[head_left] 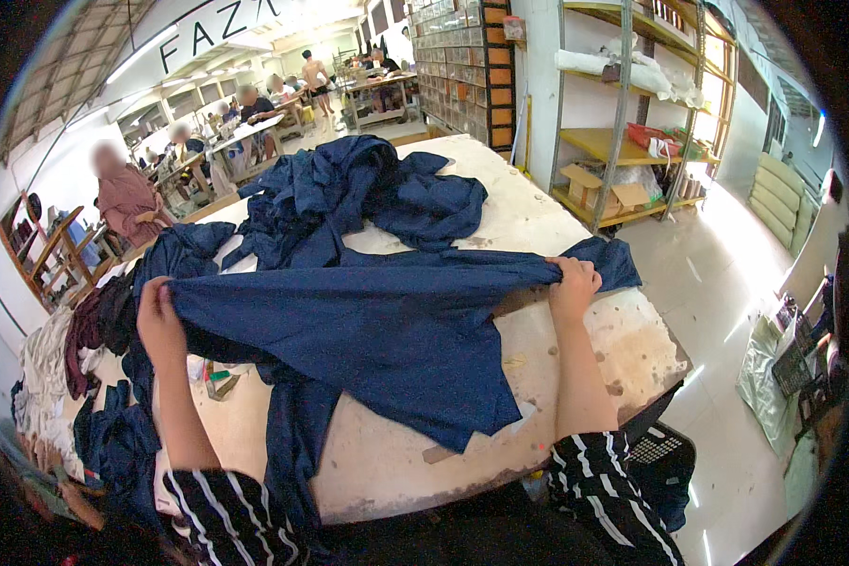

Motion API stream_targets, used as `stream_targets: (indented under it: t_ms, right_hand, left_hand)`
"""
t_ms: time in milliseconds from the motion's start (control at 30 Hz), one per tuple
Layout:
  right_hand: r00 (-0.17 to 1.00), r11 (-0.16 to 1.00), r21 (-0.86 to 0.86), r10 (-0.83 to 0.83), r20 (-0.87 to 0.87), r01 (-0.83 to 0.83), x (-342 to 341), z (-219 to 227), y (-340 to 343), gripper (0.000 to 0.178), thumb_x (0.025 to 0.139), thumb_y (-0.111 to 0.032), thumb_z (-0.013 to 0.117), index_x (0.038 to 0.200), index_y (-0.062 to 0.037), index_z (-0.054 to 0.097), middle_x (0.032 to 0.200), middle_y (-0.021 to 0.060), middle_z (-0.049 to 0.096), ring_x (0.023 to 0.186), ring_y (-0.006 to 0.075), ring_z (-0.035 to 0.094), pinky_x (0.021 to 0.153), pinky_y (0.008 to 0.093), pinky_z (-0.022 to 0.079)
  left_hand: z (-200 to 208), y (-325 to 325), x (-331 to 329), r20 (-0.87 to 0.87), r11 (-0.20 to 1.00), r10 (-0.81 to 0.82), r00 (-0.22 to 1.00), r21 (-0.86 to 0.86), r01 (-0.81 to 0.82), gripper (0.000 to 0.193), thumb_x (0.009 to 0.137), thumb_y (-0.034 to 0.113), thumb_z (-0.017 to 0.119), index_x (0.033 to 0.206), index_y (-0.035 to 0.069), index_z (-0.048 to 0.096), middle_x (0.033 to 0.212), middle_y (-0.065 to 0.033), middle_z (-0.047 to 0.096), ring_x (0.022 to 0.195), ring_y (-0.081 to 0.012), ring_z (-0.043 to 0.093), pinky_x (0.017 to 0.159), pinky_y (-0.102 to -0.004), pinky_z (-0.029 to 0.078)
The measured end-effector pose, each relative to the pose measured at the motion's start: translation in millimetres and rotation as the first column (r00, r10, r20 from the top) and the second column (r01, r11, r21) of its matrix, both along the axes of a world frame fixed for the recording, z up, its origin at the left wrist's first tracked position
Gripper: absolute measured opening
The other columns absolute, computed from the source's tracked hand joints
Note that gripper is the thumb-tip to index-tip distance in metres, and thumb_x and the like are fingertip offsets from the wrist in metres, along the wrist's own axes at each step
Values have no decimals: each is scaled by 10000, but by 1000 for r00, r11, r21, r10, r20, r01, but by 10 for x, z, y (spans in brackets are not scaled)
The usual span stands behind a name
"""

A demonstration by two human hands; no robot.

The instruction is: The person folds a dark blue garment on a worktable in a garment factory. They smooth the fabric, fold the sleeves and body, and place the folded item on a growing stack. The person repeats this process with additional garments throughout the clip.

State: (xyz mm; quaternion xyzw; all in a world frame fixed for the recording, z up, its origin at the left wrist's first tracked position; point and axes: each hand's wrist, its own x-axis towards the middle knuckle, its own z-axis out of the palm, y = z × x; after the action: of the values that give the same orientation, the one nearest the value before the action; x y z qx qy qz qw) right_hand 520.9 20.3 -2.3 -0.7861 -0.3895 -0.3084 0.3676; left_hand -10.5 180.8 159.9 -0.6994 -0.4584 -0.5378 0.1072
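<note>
A navy blue piece of clothing (387, 330) is stretched sideways above the table between my two hands. My left hand (162, 323) is closed on its left upper edge, and my right hand (574, 289) pinches its right upper edge. The cloth's lower part hangs down towards me, with a pointed corner close to the tabletop (377, 476). Just behind it lies a crumpled heap of navy cloth (325, 193). The folds hide whether the held piece joins the heap. A small green-handled tool (219, 375) lies right of my left forearm.
White cloth (42, 377) and dark maroon cloth (83, 330) are bunched along the table's left side. A metal shelf rack (623, 123) with a cardboard box (602, 191) stands beyond the right far corner. At far left a person (130, 203) stands; others sit at worktables behind.
</note>
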Motion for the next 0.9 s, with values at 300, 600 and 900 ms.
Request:
stream_targets:
  t_ms: [300,600,900]
  right_hand:
    - [977,946,-321,-116,-180,53,170,-414,129,375,678,-33,610,1016,-191,651,974,17,634,1005,224,525,917,474,313]
    - [977,929,-367,-115,-180,42,180,-426,174,416,682,-11,612,1064,-175,622,1032,24,618,1016,236,518,947,511,302]
    - [983,943,-326,-115,-140,64,162,-381,142,399,714,10,540,1065,-165,611,975,14,611,997,229,513,957,520,291]
  left_hand:
    - [-1065,94,205,-388,794,-45,921,-574,-203,319,794,347,571,823,47,676,804,-169,660,795,-316,638,741,-403,491]
    - [-1619,-354,693,575,332,-192,795,-725,604,455,834,389,606,1012,-29,607,891,-111,649,854,-210,625,717,-297,470]
    - [-1270,-1469,290,328,205,-369,870,-884,420,276,842,256,659,801,-13,615,727,7,582,667,-89,511,623,-245,416]
